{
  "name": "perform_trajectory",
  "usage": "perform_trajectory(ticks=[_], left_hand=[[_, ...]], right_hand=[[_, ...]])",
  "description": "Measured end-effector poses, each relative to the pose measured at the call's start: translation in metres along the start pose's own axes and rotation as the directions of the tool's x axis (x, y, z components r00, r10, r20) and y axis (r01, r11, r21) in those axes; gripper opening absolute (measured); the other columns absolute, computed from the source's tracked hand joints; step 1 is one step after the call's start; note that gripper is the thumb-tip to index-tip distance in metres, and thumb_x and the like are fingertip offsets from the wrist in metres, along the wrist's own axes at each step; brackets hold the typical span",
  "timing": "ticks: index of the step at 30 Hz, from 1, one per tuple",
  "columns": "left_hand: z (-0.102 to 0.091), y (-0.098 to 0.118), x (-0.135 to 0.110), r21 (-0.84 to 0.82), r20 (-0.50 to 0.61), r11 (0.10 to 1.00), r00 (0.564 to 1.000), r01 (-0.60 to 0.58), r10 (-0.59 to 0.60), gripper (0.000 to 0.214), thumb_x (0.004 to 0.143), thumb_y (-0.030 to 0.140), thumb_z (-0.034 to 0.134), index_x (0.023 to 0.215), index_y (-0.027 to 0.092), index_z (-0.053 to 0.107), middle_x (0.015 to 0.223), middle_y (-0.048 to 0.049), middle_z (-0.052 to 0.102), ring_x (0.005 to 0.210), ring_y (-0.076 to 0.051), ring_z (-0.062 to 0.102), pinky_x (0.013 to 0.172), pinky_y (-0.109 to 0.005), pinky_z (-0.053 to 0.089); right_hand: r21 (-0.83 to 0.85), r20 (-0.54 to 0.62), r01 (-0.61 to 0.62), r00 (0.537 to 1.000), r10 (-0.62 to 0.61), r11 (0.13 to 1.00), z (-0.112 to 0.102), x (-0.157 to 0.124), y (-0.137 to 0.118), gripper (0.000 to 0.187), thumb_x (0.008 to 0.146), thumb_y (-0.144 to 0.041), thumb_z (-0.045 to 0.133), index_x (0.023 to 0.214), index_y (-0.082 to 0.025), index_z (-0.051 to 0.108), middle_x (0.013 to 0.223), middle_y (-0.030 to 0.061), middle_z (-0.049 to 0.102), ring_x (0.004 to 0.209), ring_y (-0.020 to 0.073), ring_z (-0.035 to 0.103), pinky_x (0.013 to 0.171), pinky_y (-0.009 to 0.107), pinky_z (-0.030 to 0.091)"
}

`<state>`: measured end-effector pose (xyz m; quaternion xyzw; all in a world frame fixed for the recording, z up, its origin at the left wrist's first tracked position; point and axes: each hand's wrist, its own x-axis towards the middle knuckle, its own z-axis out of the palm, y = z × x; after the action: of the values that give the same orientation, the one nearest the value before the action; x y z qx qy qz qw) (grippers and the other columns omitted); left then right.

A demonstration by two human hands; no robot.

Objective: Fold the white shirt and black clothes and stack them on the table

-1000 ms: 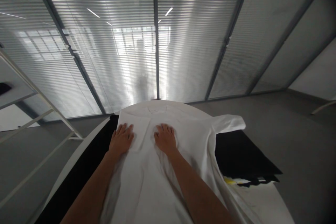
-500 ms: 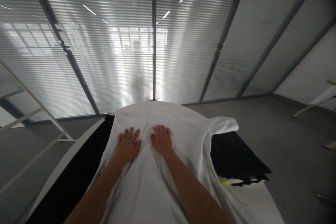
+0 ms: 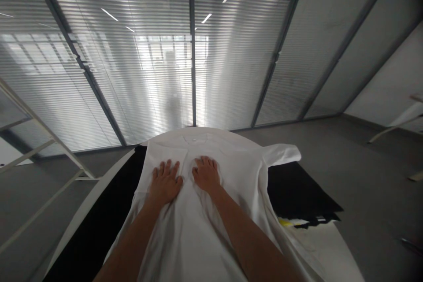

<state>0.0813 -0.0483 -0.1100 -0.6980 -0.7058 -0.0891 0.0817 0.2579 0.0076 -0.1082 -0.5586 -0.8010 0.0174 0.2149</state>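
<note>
A white T-shirt [image 3: 238, 163] lies spread on a white table [image 3: 333, 246], its neckline at the far end. One sleeve sticks out to the right; on the left the fabric appears folded in. My left hand [image 3: 167, 181] rests flat on the left of the chest, fingers spread and pointing away from me. Beside it, my right hand [image 3: 206, 174] also presses on the fabric near the middle, its fingers slightly bent and apart. Neither hand grips anything. Wrinkles run through the shirt below both hands.
Black fabric [image 3: 95, 224] covers the table's left side. On the right, a flat black piece [image 3: 300, 189] lies partly under the sleeve, with something yellow [image 3: 284, 222] beneath. A pale metal frame [image 3: 49, 136] stands at left. Glass panels with blinds [image 3: 228, 75] form the wall ahead.
Both hands stay flat on the shirt with almost the same pose. The view has shifted slightly, and the left hand sits a touch farther right.
</note>
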Motion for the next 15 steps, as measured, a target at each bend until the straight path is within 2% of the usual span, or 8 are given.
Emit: perform_trajectory(ticks=[3, 7, 11, 15], left_hand=[[-0.001, 0.0, 0.0, -0.014, -0.003, 1.0, 1.0, -0.003, 0.003, 0.06, 0.091, 0.041, 0.042, 0.148, 0.023, 0.04, 0.153, -0.0154, 0.036, 0.141, -0.038, 0.031, 0.111, -0.059, 0.023], [-0.005, 0.0, 0.0, -0.023, -0.002, 1.0, 1.0, -0.004, 0.004, 0.059, 0.091, 0.042, 0.041, 0.148, 0.024, 0.041, 0.153, -0.014, 0.038, 0.14, -0.036, 0.032, 0.111, -0.057, 0.024], [-0.007, 0.0, -0.001, -0.015, -0.017, 1.0, 1.0, -0.006, 0.006, 0.059, 0.091, 0.043, 0.041, 0.147, 0.024, 0.041, 0.152, -0.0142, 0.039, 0.14, -0.035, 0.032, 0.111, -0.056, 0.025], [-0.006, -0.001, -0.001, -0.015, -0.003, 1.0, 1.0, 0.001, -0.001, 0.058, 0.091, 0.042, 0.041, 0.147, 0.025, 0.042, 0.152, -0.0131, 0.039, 0.14, -0.034, 0.033, 0.111, -0.055, 0.024]], right_hand=[[0.054, 0.03, -0.038, 0.999, 0.037, 0.998, 0.001, 0.003, 0.001, 0.038, 0.09, -0.032, 0.046, 0.125, -0.025, 0.06, 0.138, 0.0077, 0.053, 0.129, 0.0237, 0.041, 0.111, 0.042, 0.021], [0.174, 0.093, -0.103, 0.992, 0.088, 0.979, -0.01, 0.011, 0.005, 0.035, 0.088, -0.027, 0.046, 0.118, -0.027, 0.065, 0.127, 0.0026, 0.062, 0.119, 0.0186, 0.052, 0.106, 0.034, 0.03], [0.192, 0.131, -0.151, 0.983, 0.128, 0.97, -0.042, 0.024, 0.022, 0.035, 0.09, -0.029, 0.044, 0.118, -0.028, 0.065, 0.12, 0.0016, 0.066, 0.108, 0.0179, 0.061, 0.096, 0.03, 0.041], [0.11, 0.145, -0.204, 0.972, 0.187, 0.973, -0.085, 0.045, 0.065, 0.031, 0.09, -0.027, 0.048, 0.114, -0.027, 0.068, 0.107, 0.0049, 0.072, 0.099, 0.0194, 0.064, 0.089, 0.03, 0.044]])
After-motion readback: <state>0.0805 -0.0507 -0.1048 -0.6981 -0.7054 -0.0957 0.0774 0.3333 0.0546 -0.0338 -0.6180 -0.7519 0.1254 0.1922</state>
